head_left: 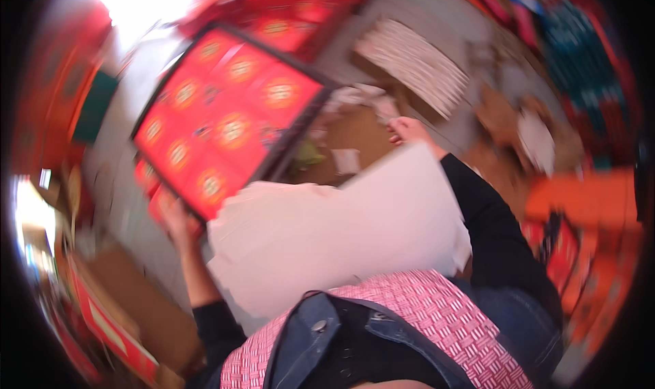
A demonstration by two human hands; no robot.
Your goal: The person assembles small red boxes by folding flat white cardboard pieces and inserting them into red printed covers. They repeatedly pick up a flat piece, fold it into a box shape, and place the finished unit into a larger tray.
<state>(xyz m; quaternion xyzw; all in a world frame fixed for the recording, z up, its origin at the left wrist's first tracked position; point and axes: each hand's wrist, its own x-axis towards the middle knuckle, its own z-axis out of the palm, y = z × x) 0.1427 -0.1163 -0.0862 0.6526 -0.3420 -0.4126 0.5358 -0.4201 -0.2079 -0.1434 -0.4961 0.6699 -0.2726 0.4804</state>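
A wide red box [256,106] with a dark rim and rows of round yellow-orange emblems is tilted at the left of centre. My left hand [176,215] is closed at its lower left edge, with the fingers partly hidden and blurred. Large white sheets [327,228] with uneven edges lie across my lap, beside the box's near edge. My right hand [408,131] is at the far right corner of the sheets, fingers curled; what they hold, if anything, I cannot make out. Beyond the sheets is an open brown carton [351,131] with crumpled paper around its rim.
A stack of whitish folded pieces [413,65] stands on the grey floor beyond my right hand. More red printed boxes [290,20] are at the far side. Torn brown cardboard [501,119] and orange boxes [580,198] are on the right; a long brown carton [140,307] lies at lower left.
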